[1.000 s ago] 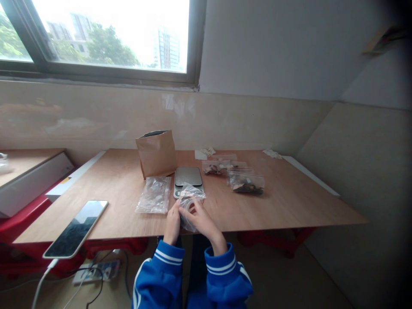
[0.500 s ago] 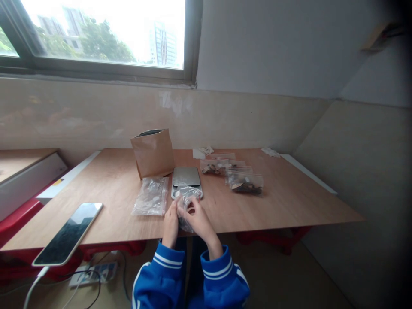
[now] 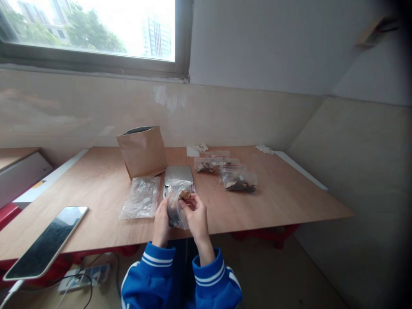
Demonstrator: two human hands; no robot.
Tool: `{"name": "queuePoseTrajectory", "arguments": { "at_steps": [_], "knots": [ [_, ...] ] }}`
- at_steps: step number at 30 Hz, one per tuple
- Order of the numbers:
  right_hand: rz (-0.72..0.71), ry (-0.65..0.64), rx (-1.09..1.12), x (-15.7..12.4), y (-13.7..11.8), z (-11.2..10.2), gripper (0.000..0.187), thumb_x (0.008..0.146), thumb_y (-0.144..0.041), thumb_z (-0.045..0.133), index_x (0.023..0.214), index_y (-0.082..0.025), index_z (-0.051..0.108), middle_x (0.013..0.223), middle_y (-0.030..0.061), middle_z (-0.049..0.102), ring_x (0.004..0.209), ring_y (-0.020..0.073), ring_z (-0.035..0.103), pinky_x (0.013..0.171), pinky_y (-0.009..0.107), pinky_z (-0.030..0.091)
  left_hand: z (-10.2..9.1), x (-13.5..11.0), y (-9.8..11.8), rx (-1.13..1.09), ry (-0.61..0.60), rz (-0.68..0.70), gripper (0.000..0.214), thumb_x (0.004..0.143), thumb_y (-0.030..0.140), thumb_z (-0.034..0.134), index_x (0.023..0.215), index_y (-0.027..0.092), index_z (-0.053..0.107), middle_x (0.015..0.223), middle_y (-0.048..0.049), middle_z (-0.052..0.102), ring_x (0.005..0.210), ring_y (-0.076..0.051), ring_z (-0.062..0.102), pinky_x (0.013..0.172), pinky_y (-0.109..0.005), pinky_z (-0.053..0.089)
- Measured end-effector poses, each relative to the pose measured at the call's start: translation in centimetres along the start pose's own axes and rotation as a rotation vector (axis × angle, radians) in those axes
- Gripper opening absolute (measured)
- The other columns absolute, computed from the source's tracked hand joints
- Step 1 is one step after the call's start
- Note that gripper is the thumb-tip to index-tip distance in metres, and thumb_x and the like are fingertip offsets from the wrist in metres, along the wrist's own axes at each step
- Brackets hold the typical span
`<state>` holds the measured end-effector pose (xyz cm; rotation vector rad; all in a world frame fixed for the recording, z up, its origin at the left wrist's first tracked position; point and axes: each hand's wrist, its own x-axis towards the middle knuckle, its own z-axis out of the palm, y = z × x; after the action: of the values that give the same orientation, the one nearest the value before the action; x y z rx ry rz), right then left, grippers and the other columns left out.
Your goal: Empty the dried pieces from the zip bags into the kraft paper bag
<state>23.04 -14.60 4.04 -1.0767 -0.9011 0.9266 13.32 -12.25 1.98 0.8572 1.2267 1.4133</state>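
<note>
Now a small brown lump [image 3: 185,194] shows at the top of the clear plastic bag [image 3: 176,210], and the bag has come closer to the person. The right hand [image 3: 195,219] pinches the bag near the lump, with its fingers bent and pressed in. The left hand [image 3: 161,225] is curled around the bag's other side, so both hands hold it up just above the desk [image 3: 96,180]. A dark shape sits low in the bag, but the plastic and fingers make it hard to see. I cannot tell if the lump is all the way inside the bag or at its mouth. Blue sleeves with white stripes [image 3: 148,274] come in from the bottom of the view. Right behind the bag is a silver kitchen scale [image 3: 178,176]. Nothing sits on its flat top, and the bag hides its front. To the left lies a flat, crumpled plastic bag [image 3: 140,198], with no brown lumps to be seen in it. To the right, two shut-looking bags with brown and dark bits [image 3: 238,181] lie on the desk, and at least one more bag [image 3: 216,153] lies behind them. So some bags have been filled, and the one in the hands is being handled. A brown paper bag [image 3: 142,152] stands open behind the scale, and a tablet [image 3: 45,242] lies at the near left.
</note>
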Motion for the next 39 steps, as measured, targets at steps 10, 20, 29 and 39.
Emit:
{"name": "queuePoseTrajectory", "arguments": {
  "at_steps": [10, 20, 29, 39],
  "knots": [
    [0.001, 0.057, 0.153, 0.6, -0.8, -1.5, 0.023, 0.074, -0.031, 0.070, 0.084, -0.018, 0.053, 0.082, 0.0040, 0.069, 0.080, 0.0183, 0.066, 0.076, 0.030, 0.051, 1.7, 0.0, 0.8, -0.132, -0.009, -0.093, 0.045, 0.082, 0.041, 0.052, 0.113, 0.012, 0.064, 0.099, -0.0084, 0.072, 0.089, -0.020, 0.066, 0.077, -0.029, 0.050],
    [-0.006, 0.173, 0.191, 1.2, -0.8, -3.7, 0.025, 0.075, -0.035, 0.069, 0.085, -0.018, 0.053, 0.089, 0.0059, 0.069, 0.087, 0.0196, 0.066, 0.081, 0.033, 0.050, 4.4, 0.1, 0.2, -0.249, -0.074, -0.201, 0.053, 0.080, 0.044, 0.054, 0.117, 0.007, 0.061, 0.089, -0.0100, 0.073, 0.078, -0.020, 0.067, 0.073, -0.029, 0.049],
    [-0.071, 0.307, 0.097, 1.1, -2.3, -6.7, 0.028, 0.076, -0.036, 0.067, 0.094, -0.018, 0.055, 0.091, 0.0072, 0.068, 0.089, 0.0213, 0.065, 0.083, 0.037, 0.050, 7.2, 1.1, 0.8, -0.267, -0.167, -0.184, 0.049, 0.081, 0.043, 0.050, 0.117, 0.011, 0.061, 0.089, -0.0084, 0.072, 0.074, -0.017, 0.066, 0.064, -0.024, 0.049],
    [-0.092, 0.307, 0.107, 0.4, -2.9, -4.5, 0.023, 0.076, -0.035, 0.067, 0.085, -0.019, 0.053, 0.085, 0.0040, 0.067, 0.083, 0.0195, 0.065, 0.079, 0.034, 0.049, 3.8, 2.5, 3.1, -0.443, -0.133, -0.198, 0.041, 0.089, 0.034, 0.037, 0.116, 0.013, 0.059, 0.091, -0.0085, 0.070, 0.067, -0.016, 0.066, 0.053, -0.025, 0.051]
  ]
}}
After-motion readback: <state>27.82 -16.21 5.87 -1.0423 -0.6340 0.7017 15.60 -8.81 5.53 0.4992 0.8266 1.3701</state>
